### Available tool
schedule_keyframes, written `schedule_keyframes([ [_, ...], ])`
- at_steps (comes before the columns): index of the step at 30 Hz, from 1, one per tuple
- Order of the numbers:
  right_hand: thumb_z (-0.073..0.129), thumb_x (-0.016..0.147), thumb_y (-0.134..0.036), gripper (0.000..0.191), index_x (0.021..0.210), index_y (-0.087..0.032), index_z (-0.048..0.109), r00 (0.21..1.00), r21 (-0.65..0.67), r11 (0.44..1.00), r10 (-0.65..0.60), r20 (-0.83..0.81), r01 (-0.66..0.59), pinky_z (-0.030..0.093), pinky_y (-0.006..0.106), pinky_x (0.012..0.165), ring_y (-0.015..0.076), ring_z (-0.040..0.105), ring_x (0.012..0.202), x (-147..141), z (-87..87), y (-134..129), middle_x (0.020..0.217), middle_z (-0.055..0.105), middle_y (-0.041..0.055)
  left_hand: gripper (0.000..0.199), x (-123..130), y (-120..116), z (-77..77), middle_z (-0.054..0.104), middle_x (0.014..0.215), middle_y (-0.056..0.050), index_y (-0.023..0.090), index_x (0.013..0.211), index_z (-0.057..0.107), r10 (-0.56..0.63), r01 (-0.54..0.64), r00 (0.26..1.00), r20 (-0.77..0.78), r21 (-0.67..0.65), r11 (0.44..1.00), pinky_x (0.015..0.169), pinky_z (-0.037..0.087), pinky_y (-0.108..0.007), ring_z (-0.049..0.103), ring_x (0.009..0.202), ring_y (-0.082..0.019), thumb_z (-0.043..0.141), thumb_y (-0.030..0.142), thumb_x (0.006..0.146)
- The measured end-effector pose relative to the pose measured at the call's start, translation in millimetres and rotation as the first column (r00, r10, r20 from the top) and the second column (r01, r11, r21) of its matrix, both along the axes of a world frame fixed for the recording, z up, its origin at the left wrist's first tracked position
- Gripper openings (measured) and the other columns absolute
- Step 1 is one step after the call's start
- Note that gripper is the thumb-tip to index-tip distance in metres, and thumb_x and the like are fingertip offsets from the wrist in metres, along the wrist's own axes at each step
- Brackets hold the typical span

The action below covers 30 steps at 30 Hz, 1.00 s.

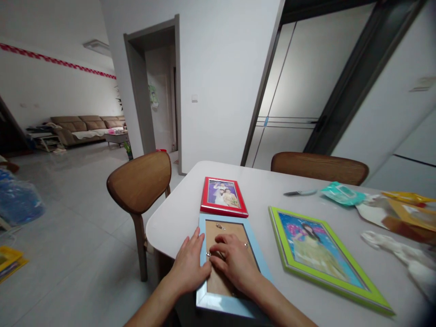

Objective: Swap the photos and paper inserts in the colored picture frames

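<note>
A light blue picture frame (208, 297) lies face down at the table's near edge, its brown backing board (216, 284) showing. Several small metal clips sit around the board. My left hand (190, 263) rests along the frame's left side, fingers stretched out and thumb reaching over the border. Over the board, my right hand (236, 261) has bent fingers, with thumb and fingertips pinched at the metal clip (208, 254) on the left side. Part of the board and the right border are hidden by my right hand and forearm.
A red photo frame (224, 211) touches the blue frame's far end. To the right lies a green photo frame (284, 254). Farther back are a knife (300, 193), a teal packet (342, 194) and crumpled packaging (412, 215). Wooden chairs (141, 181) stand by the white table (259, 181).
</note>
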State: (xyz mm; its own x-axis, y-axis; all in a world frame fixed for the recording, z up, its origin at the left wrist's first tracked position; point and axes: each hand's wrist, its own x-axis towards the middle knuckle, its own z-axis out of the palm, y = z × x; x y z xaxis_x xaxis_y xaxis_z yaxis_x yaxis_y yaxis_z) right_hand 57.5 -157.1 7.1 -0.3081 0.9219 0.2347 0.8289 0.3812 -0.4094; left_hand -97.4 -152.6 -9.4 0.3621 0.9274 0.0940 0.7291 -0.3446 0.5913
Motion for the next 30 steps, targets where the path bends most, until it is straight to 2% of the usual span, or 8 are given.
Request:
schedule_keyframes([
  [4,0.049,0.074,-0.027,0.014,0.074,-0.022,0.062,0.998,0.042,0.998,-0.053,0.030,0.052,0.035,0.028,0.073,0.0179,0.049,0.085,-10,-0.7,2,0.085,0.057,0.0037,0.061,0,-1,0.8,0.017,0.137,-0.011,0.008,0.126,0.030,-0.010,0.010,1.000,-0.021,0.014,1.000,0.103,0.012,-0.035,0.017,0.125,-0.019,0.042,0.026,0.069],
  [8,0.047,0.074,-0.023,0.015,0.073,-0.019,0.061,0.997,0.037,0.997,-0.071,0.031,0.070,0.036,0.028,0.075,0.0177,0.050,0.084,-10,0.2,7,0.084,0.057,0.0054,0.062,-1,-1,1.1,0.016,0.137,-0.013,0.006,0.126,0.029,-0.023,0.024,0.998,-0.051,0.020,1.000,0.103,0.012,-0.035,0.017,0.125,-0.019,0.042,0.026,0.069],
  [13,0.051,0.071,-0.023,0.020,0.088,-0.022,0.062,0.988,-0.109,0.989,0.085,-0.132,-0.100,0.035,0.029,0.085,0.0166,0.048,0.096,20,12.4,-8,0.101,0.055,0.0050,0.064,-1,-1,-0.2,0.017,0.137,-0.012,0.007,0.127,0.027,-0.018,0.020,0.998,-0.061,0.032,0.999,0.103,0.012,-0.034,0.015,0.126,-0.019,0.043,0.025,0.068],
  [15,0.055,0.066,-0.020,0.022,0.086,-0.024,0.063,0.978,-0.181,0.967,0.152,-0.142,-0.177,0.033,0.030,0.090,0.0172,0.045,0.104,33,17.9,-19,0.111,0.050,0.0035,0.064,0,-1,-0.3,0.017,0.137,-0.013,0.007,0.127,0.026,-0.019,0.022,0.998,-0.067,0.035,0.999,0.103,0.012,-0.035,0.016,0.125,-0.020,0.043,0.025,0.068],
  [18,0.057,0.063,-0.017,0.020,0.079,-0.026,0.066,0.976,-0.237,0.948,0.189,-0.110,-0.211,0.028,0.035,0.094,0.0198,0.037,0.113,43,20.7,-30,0.120,0.045,0.0019,0.062,1,-2,0.3,0.016,0.137,-0.013,0.008,0.127,0.026,-0.016,0.019,0.996,-0.084,0.034,0.999,0.103,0.012,-0.036,0.017,0.125,-0.020,0.042,0.026,0.070],
  [22,0.061,0.063,-0.026,0.013,0.075,-0.026,0.067,0.977,-0.247,0.947,0.184,-0.112,-0.207,0.023,0.039,0.096,0.0222,0.035,0.114,41,15.2,-32,0.120,0.045,0.0029,0.062,3,-2,1.8,0.016,0.137,-0.012,0.007,0.128,0.025,-0.006,0.009,0.991,-0.135,0.027,1.000,0.103,0.011,-0.036,0.016,0.125,-0.019,0.040,0.025,0.071],
  [26,0.057,0.067,-0.033,0.012,0.069,-0.025,0.066,0.981,-0.192,0.968,0.136,-0.137,-0.161,0.027,0.038,0.092,0.0218,0.038,0.110,37,10.2,-30,0.115,0.049,0.0035,0.061,4,-2,3.0,0.016,0.137,-0.012,0.007,0.128,0.025,-0.004,0.008,0.986,-0.168,0.023,1.000,0.103,0.012,-0.035,0.016,0.125,-0.018,0.039,0.026,0.071],
  [30,0.056,0.066,-0.033,0.022,0.084,-0.023,0.062,0.986,-0.196,0.978,0.047,-0.160,-0.078,0.030,0.034,0.091,0.0203,0.041,0.108,40,5.7,-31,0.118,0.045,0.0055,0.061,5,-3,4.7,0.016,0.137,-0.012,0.007,0.128,0.025,-0.003,0.005,0.987,-0.163,0.016,1.000,0.103,0.012,-0.035,0.015,0.126,-0.018,0.038,0.026,0.071],
])
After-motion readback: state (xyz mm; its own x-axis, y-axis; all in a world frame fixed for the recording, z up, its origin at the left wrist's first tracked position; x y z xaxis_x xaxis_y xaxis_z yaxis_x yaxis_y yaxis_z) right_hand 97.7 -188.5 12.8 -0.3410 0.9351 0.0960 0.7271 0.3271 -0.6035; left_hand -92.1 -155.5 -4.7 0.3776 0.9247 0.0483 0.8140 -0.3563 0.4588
